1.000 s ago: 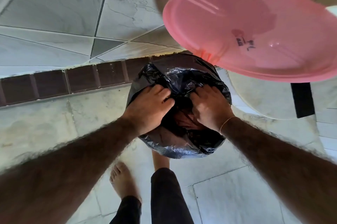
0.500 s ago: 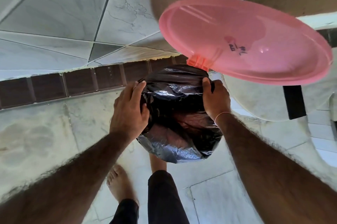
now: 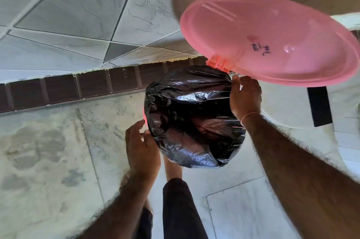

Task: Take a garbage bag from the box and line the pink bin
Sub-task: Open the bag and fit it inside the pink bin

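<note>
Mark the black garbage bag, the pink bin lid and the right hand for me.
black garbage bag (image 3: 187, 90): head view, shiny top fold.
pink bin lid (image 3: 272, 30): head view, inner face of the raised lid.
right hand (image 3: 245, 96): head view, back of hand.

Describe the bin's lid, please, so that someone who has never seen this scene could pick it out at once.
Start at the black garbage bag stretched over the round bin in the middle of the floor. At the bag's far edge, a small pink hinge joins it to the lid, a wide translucent pink disc standing open at upper right. Nothing else here is pink and round, with dark handwriting on it.
</note>
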A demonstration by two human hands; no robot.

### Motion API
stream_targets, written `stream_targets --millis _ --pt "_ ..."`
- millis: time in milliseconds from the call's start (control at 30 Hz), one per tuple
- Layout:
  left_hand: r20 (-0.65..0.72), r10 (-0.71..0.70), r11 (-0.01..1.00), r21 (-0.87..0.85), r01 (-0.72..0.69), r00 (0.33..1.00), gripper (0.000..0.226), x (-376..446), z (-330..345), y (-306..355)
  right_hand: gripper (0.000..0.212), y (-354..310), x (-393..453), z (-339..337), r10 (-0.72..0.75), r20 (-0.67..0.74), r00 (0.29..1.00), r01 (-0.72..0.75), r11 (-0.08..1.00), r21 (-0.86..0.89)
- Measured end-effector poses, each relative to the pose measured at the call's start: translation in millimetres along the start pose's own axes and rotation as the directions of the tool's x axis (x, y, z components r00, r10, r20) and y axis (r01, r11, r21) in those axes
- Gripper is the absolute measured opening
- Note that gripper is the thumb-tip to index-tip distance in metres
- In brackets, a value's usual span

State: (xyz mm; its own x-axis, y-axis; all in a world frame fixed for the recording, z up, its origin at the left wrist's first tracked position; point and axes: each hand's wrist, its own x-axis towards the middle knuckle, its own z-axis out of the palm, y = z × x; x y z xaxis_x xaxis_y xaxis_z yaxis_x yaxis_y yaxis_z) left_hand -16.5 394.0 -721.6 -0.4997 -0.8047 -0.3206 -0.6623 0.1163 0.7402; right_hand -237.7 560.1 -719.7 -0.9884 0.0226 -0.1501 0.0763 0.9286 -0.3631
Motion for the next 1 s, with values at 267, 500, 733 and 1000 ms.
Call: stream_targets --millis 267,500,733,1000 --pt "0.143 -0.486 0.824 -0.254 0.506 0.863 0.045 -2 15 10 0.062 11 -24 -6 0.396 0.273 0.877 -0.448 0.88 0.161" --pt "0.246 -0.539 0.739 -0.32 0.593 0.805 0.053 13 21 10 0.075 32 -24 0 0.456 0.592 0.665 -0.725 0.583 0.366" --pt "0.327 -0.589 0.686 -0.281 0.671 0.739 0.05 32 16 18 0.065 34 -11 -1 0.459 0.526 0.716 -0.694 0.55 0.464" --pt "0.042 0.331 0.929 0.162 -0.334 0.943 0.038 38 -3 32 0.031 17 -50 -15 0.018 -0.133 0.991 0.009 0.979 0.205"
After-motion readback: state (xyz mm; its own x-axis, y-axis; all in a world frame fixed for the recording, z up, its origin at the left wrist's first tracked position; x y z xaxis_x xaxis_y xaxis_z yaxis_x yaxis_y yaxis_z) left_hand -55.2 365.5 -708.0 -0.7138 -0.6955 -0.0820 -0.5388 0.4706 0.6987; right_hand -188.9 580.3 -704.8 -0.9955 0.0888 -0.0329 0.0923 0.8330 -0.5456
